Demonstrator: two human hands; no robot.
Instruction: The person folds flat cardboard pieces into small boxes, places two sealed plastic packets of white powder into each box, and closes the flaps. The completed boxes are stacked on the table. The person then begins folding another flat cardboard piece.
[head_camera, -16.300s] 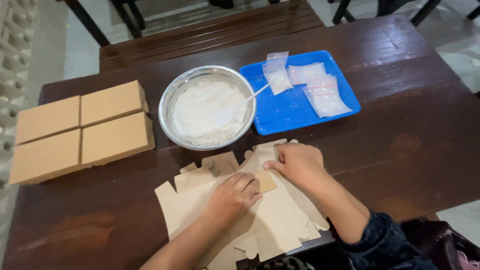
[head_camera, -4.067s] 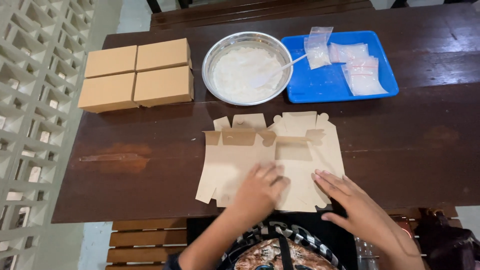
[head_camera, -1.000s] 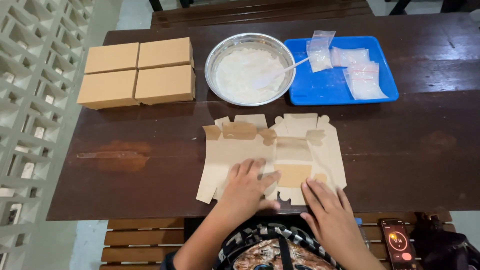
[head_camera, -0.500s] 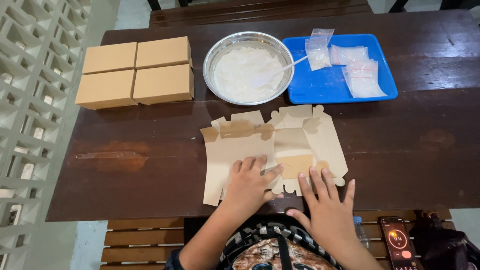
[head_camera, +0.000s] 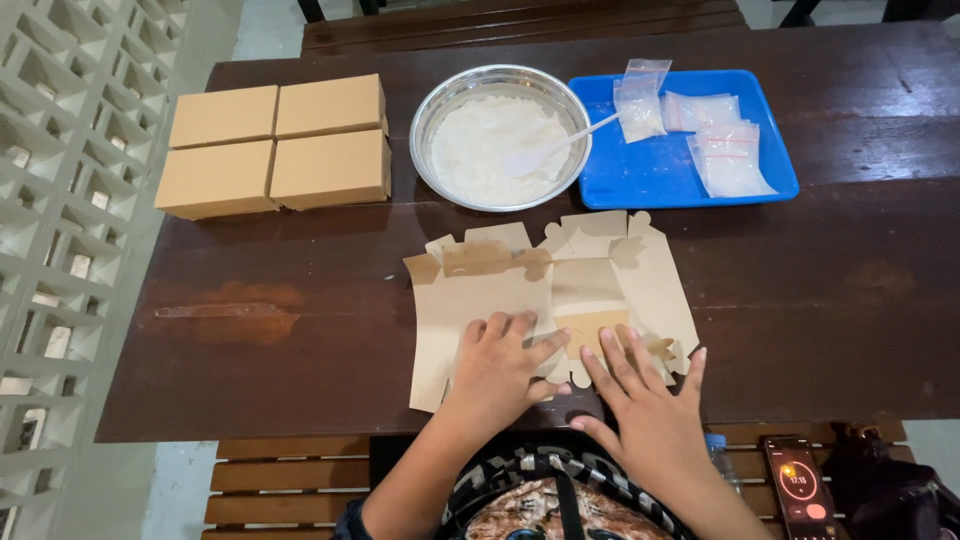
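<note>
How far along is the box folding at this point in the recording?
Done: four closed cardboard boxes sit grouped at the table's far left. In hand: the left hand and right hand press flat on an unfolded box blank, not yet shaped. Left: the metal bowl holds white powder with a spoon, and filled small bags lie on the blue tray, unboxed.

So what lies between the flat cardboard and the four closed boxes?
Only bare dark table, in the head view. The flat cardboard and the boxes are apart.
</note>
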